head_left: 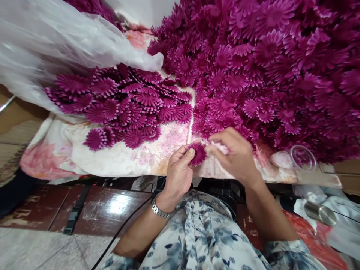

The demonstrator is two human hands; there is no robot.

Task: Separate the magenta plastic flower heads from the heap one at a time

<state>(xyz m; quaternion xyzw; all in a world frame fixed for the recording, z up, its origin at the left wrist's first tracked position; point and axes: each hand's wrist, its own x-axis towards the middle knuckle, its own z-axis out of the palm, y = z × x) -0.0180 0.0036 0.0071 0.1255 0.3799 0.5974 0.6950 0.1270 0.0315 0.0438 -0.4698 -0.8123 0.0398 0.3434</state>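
My left hand (180, 170) pinches a magenta artificial flower head (199, 154) between thumb and fingers, its petals turned up toward me. Just to the right, my right hand (236, 153) is closed with fingertips together, close to the flower's edge. A small pale pink-white piece (221, 147) shows in the right fingers; its exact kind is unclear. Both hands are above the front edge of a cloth-covered table (112, 163). Left of them lie stacks of flat magenta petal layers (135, 108), some in neat piles.
A large heap of magenta flowers (267, 75) fills the right and back. Translucent plastic sheeting (70, 37) drapes over the left. A clear round container (303, 158) sits at the right front edge. A metal cup (320, 213) lies low on the right.
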